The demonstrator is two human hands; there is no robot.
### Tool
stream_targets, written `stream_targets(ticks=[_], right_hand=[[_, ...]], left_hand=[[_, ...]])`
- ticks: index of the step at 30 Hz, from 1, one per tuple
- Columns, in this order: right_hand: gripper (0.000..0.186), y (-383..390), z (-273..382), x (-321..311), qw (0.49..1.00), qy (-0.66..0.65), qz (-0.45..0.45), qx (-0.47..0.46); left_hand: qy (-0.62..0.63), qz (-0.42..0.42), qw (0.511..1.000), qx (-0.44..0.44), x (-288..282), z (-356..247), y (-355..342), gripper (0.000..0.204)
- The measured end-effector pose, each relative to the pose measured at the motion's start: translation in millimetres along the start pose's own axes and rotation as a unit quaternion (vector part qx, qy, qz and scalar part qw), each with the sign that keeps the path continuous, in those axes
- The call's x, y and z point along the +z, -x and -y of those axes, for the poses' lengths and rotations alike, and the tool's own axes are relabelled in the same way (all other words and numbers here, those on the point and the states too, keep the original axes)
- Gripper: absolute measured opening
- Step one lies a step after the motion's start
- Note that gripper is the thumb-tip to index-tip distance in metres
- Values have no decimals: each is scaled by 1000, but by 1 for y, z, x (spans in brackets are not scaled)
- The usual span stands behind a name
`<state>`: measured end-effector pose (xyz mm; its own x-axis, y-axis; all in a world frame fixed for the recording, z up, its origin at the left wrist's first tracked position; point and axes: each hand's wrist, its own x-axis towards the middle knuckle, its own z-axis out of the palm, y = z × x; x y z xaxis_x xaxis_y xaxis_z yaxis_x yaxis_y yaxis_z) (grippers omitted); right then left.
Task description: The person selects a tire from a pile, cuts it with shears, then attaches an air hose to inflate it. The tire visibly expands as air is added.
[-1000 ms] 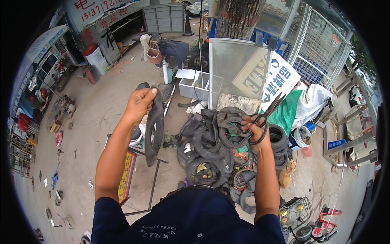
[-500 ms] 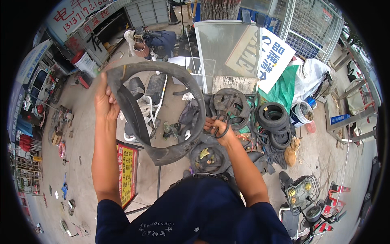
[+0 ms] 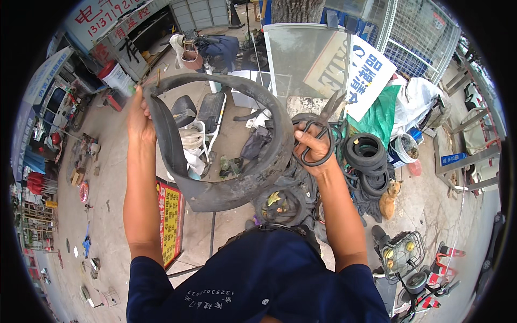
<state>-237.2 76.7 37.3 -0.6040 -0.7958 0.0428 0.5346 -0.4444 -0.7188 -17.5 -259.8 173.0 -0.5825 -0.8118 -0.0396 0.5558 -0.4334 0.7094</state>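
A: Start at the left. What is happening there?

B: A person's left hand [image 3: 141, 124], slightly blurred, grips the far left side of a black rubber tube [image 3: 231, 194], fingers closed around it beside a small tan stem.

A: And next to that forearm?

B: A red-and-yellow sign board [image 3: 170, 223] shows just to its right, on the near side.

A: Where exactly is the tube?

B: Raised in front of the person's dark shirt [image 3: 237, 274], a wide loop reaching from the left hand almost across to the right. Past its near right edge, a yellow leaf [image 3: 274, 198] lies amid a heap of dark rubber [image 3: 295, 212] on the ground.

A: The right hand?

B: The right hand [image 3: 316, 151] is closed on the black handles of a pair of scissors [image 3: 329, 109], blades pointing to the far right. It is just beside the tube's right edge; whether the two touch, one cannot tell.

A: Farther right?

B: A stack of black tyres [image 3: 366, 153], with a green sheet [image 3: 381, 110] on its far side. An orange cat [image 3: 390, 200] sits to the right, nearer the person, while a wire basket [image 3: 403, 253] holding round yellow things occupies the near right
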Motion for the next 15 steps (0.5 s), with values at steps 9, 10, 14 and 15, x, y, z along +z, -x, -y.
stream_targets(ticks=[9,10,14,15], right_hand=[[34,8,53,40,997,41,2,-64],[34,9,55,42,996,38,8,-79],[31,8,61,45,993,43,-1,-110],[30,7,62,44,993,48,-10,-111]], left_hand=[[-23,12,1000,12,-1,1,3,37],[-24,9,1000,14,-2,0,2,37],[-30,13,999,14,-5,-2,1,36],[-26,5,1000,13,-5,-2,1,35]])
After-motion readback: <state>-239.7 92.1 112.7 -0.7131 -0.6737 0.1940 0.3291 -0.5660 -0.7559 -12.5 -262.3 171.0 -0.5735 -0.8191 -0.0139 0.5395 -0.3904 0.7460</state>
